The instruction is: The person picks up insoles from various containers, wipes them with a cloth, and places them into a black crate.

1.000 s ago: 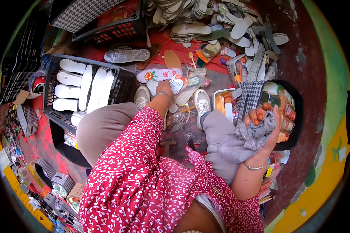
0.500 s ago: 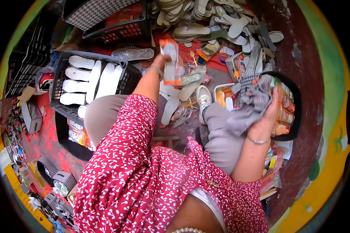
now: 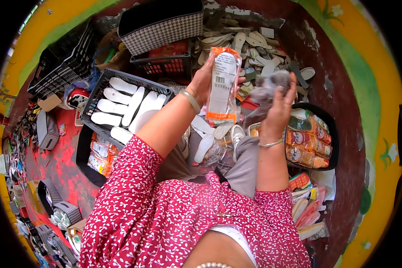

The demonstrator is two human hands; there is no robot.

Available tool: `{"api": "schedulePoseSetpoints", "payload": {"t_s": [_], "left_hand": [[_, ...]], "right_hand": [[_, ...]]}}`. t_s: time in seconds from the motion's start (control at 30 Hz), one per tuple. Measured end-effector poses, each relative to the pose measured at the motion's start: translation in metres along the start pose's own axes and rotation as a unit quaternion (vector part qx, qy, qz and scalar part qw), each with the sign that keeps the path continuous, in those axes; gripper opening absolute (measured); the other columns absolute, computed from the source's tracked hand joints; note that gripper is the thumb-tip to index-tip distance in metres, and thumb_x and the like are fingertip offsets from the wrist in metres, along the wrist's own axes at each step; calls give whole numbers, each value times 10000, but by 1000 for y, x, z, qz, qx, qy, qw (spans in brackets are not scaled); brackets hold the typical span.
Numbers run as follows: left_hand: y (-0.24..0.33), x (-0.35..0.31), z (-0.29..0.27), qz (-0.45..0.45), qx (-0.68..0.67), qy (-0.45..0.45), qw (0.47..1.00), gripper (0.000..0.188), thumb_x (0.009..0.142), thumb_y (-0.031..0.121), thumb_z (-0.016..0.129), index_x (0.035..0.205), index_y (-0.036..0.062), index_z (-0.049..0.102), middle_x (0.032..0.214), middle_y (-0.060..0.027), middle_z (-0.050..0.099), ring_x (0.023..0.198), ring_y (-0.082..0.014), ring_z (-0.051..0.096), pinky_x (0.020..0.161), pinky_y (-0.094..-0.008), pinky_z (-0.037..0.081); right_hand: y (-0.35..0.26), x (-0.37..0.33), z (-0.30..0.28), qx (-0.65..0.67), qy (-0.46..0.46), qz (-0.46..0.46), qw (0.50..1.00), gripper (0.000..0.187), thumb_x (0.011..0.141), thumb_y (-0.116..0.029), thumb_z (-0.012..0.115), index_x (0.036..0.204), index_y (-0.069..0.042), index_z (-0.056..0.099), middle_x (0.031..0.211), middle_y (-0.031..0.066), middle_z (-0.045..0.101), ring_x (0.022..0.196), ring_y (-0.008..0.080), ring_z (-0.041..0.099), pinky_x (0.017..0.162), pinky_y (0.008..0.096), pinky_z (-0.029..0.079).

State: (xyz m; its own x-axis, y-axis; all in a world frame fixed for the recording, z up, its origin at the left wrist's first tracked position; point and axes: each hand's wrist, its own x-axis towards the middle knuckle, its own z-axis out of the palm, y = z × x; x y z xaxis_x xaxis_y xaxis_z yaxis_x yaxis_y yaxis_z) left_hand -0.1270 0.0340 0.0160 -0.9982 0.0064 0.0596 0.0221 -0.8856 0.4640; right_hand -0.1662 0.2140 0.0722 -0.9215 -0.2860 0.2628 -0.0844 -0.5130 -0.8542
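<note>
My left hand (image 3: pixel 203 82) grips a clear packet (image 3: pixel 222 96) with orange ends and a printed white back. It looks like a packet of insoles, held upright before me with the fingers behind it. To its right, my right hand (image 3: pixel 279 107) is raised with a crumpled grey cloth (image 3: pixel 265 89) in it, blurred by motion. Cloth and packet are apart. Below them, loose white insoles (image 3: pixel 204 147) lie on the floor between my feet, among scraps of clear plastic.
At the left stands a grey crate (image 3: pixel 94 96) of white insoles. A black-rimmed bin (image 3: pixel 332 156) of packed insoles is at the right. Loose insoles (image 3: pixel 259 40) are heaped at the back, beside a houndstooth box (image 3: pixel 165 29). More packets (image 3: pixel 100 156) fill another bin at the left.
My left hand has turned the packet so its printed back shows and moved it rightward. My right hand has lifted the cloth up and inward, closer to the packet. The view has shifted.
</note>
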Motion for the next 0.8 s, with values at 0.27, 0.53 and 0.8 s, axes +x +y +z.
{"api": "schedulePoseSetpoints", "payload": {"t_s": [0.27,0.53,0.8], "left_hand": [[-34,-29,14,-32,-81,14,996,627,909,546,328,1299,60,401,1311,-128,441,1180,-344,444,965,-456,389],[-41,-35,28,-70,125,10,990,494,884,200,537,1328,86,354,1175,-63,527,1014,-183,553,874,-358,455],[-19,-37,17,-84,127,54,987,557,757,-18,482,1300,11,365,1161,-178,541,1030,-321,565,850,-446,486]], "right_hand": [[56,-30,12,-545,-310,-304,717,469,808,-164,551,1273,-157,488,1399,142,344,1289,315,339,1071,461,185],[75,34,-3,-441,-57,-147,884,330,873,-105,438,1190,-71,524,1166,192,555,1092,327,524,899,382,428],[78,106,-58,191,-103,290,932,396,935,-268,373,1155,28,514,1033,183,611,910,281,601,843,362,479]]}}
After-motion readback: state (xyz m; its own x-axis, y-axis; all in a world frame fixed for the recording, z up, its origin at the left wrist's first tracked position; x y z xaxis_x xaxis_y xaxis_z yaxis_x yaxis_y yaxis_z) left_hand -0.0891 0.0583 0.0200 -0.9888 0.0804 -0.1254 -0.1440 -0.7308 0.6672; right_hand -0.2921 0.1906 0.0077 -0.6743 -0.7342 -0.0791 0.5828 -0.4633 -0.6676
